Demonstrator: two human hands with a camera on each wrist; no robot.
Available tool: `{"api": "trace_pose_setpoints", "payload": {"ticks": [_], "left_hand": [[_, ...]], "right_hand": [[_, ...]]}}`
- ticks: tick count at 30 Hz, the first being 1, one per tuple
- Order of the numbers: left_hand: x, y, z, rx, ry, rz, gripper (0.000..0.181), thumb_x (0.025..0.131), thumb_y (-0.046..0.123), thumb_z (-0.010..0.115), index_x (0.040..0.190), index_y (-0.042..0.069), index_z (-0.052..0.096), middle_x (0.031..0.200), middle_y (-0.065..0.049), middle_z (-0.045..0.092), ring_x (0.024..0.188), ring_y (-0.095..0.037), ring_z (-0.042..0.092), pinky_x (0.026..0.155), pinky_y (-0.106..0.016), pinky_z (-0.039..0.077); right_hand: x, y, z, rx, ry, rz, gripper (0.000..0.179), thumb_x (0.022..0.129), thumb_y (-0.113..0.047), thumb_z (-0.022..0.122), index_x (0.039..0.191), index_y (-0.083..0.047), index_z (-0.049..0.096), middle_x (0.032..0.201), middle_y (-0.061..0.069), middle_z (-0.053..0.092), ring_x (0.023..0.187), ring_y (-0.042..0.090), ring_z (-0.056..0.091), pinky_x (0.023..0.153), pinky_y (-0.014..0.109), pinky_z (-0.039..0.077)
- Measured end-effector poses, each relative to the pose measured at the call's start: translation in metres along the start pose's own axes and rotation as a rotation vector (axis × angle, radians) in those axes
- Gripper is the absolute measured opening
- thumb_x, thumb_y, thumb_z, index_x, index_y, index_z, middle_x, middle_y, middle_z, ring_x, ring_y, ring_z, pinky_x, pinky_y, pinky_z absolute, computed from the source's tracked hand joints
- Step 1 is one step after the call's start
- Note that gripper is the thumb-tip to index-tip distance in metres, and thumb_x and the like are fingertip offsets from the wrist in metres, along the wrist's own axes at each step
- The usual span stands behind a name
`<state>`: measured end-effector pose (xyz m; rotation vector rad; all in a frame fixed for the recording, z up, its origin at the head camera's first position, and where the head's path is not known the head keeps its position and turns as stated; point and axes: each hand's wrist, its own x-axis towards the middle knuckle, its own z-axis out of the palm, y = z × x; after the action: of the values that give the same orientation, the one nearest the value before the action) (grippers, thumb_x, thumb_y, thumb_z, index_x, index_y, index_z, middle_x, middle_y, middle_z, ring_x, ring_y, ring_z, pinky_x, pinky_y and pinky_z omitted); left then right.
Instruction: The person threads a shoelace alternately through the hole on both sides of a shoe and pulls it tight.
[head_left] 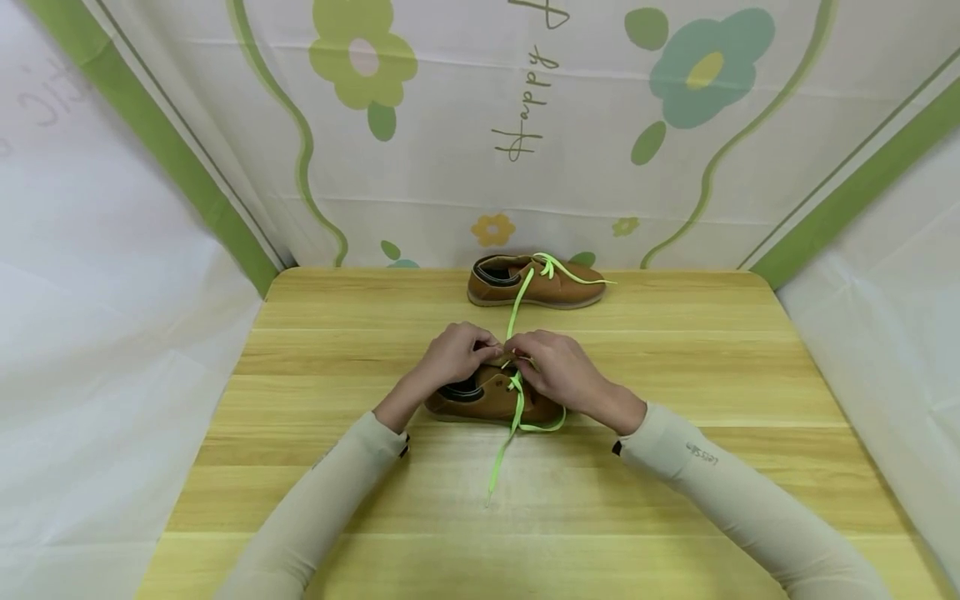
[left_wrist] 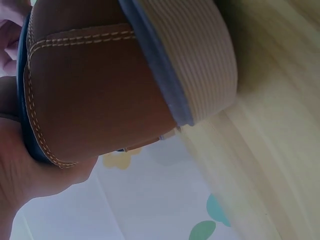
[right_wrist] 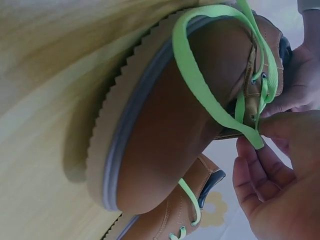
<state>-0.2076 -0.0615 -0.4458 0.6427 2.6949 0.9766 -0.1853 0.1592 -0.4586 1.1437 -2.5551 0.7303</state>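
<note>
A brown leather shoe (head_left: 467,407) with bright green laces (head_left: 498,467) stands upright on the table, toe to the right. My left hand (head_left: 453,354) reaches over its opening from the left, thumb and fingers pinching at the far lacing flap. Its fingertips are partly hidden behind the shoe's heel (left_wrist: 90,95) in the left wrist view. From the right, my right hand (head_left: 561,368) pinches the green lace (right_wrist: 200,87) close to its end, between thumb and index finger beside the eyelets. That lace loops over the toe. Both hands' fingertips nearly meet above the tongue.
A second brown shoe (head_left: 570,287) with loose green laces lies behind the first, near the table's back edge. The wooden table (head_left: 300,483) meets a white flower-printed cloth (head_left: 450,167) at the back, with white cloth at both sides.
</note>
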Motion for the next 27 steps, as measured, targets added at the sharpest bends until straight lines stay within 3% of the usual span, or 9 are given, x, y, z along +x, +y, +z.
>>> {"api": "trace_pose_setpoints", "payload": {"ticks": [8,16,22,27], "left_hand": [[0.004,-0.003,-0.001,-0.037,-0.039,-0.048,0.017,0.105,0.022,0.070,0.104,0.014,0.085,0.102,0.000,0.081,0.081,-0.011,0.068,0.065,-0.027,0.048],[0.005,-0.001,-0.001,-0.061,-0.040,-0.061,0.018,0.105,0.023,0.069,0.106,0.014,0.085,0.100,-0.001,0.081,0.067,-0.009,0.056,0.058,-0.025,0.038],[0.004,-0.002,0.000,-0.056,-0.025,-0.059,0.017,0.103,0.026,0.071,0.103,0.015,0.085,0.092,0.002,0.079,0.067,-0.009,0.057,0.059,-0.026,0.040],[0.002,-0.003,-0.001,-0.046,-0.011,-0.067,0.017,0.102,0.028,0.073,0.102,0.016,0.084,0.087,0.004,0.077,0.066,-0.009,0.056,0.059,-0.027,0.042]], "right_hand": [[0.005,-0.002,0.005,-0.066,0.006,-0.034,0.014,0.086,-0.008,0.089,0.097,-0.013,0.081,0.086,0.000,0.071,0.076,0.016,0.066,0.061,0.034,0.055],[0.003,-0.001,0.011,-0.043,0.067,-0.009,0.005,0.090,-0.011,0.085,0.095,-0.012,0.083,0.087,-0.001,0.072,0.077,0.015,0.067,0.064,0.034,0.056],[-0.003,-0.001,0.010,0.046,0.165,0.061,0.009,0.090,-0.007,0.084,0.098,-0.008,0.079,0.098,0.003,0.077,0.090,0.021,0.074,0.078,0.041,0.061],[-0.003,0.002,-0.003,0.228,0.259,0.162,0.007,0.094,-0.003,0.079,0.101,-0.005,0.077,0.096,0.006,0.080,0.089,0.023,0.077,0.078,0.039,0.061]]}}
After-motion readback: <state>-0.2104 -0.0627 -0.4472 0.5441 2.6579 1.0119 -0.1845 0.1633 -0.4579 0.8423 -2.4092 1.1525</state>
